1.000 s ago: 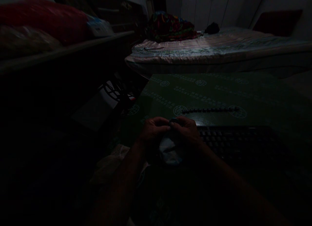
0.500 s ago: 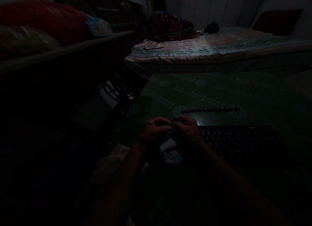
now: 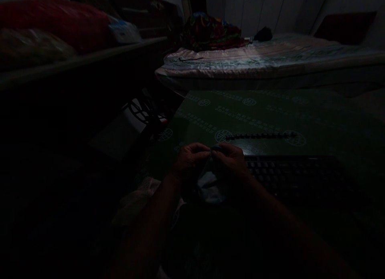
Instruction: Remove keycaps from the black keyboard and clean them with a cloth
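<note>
My left hand (image 3: 191,158) and my right hand (image 3: 231,158) meet at the fingertips above the green table, both closed in a pinch. A pale bluish cloth (image 3: 212,193) hangs below the fingers, a thin fold of it running up to where they meet. At my right fingertips shows the edge of a small dark piece (image 3: 215,147), too dim to name surely. Right of my right hand lies a black keyboard (image 3: 296,172). Beyond it, small dark pieces like keycaps (image 3: 260,136) stand in a row.
The table (image 3: 231,110) bears a printed globe pattern. Another crumpled cloth (image 3: 147,189) lies by my left forearm. A bed (image 3: 270,62) with a dark patterned blanket (image 3: 212,32) stands behind. At the left, a shelf (image 3: 120,50) holds a red bag (image 3: 60,20). The room is very dark.
My fingertips have drawn slightly closer together, and the dark piece at the right fingertips shows less. The whole view has shifted slightly. The cloth, keyboard and row of pieces stay in place.
</note>
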`<control>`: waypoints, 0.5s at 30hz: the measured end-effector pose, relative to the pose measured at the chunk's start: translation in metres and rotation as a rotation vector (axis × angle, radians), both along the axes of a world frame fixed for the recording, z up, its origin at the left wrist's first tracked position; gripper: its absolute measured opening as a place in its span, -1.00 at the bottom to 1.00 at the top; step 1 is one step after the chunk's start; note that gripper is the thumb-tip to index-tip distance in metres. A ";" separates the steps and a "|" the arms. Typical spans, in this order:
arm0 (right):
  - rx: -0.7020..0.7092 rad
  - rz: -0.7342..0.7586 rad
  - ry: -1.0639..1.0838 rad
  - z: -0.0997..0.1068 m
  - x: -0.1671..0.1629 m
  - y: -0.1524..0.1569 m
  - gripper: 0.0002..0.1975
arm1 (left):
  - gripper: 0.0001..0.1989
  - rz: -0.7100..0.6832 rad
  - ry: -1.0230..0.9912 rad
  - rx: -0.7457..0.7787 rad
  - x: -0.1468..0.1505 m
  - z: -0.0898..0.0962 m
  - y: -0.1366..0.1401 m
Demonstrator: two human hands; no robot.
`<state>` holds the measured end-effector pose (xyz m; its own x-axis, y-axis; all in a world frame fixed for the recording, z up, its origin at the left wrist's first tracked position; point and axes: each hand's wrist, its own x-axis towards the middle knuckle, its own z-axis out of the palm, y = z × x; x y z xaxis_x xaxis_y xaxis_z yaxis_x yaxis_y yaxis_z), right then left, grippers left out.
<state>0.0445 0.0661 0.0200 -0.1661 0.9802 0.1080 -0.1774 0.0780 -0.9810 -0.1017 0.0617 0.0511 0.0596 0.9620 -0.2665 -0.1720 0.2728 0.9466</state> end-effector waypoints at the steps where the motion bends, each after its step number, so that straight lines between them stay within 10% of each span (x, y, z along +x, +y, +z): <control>1: 0.000 -0.003 -0.006 0.000 0.000 0.000 -0.82 | -0.78 0.001 -0.008 -0.003 0.000 0.000 0.000; 15: 0.079 -0.014 -0.043 -0.004 -0.001 0.003 -0.85 | -0.74 0.030 -0.102 -0.019 0.000 -0.003 0.003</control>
<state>0.0435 0.0687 0.0157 -0.1589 0.9711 0.1780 -0.1331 0.1576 -0.9785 -0.1021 0.0649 0.0485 0.0582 0.9586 -0.2786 -0.2752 0.2837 0.9186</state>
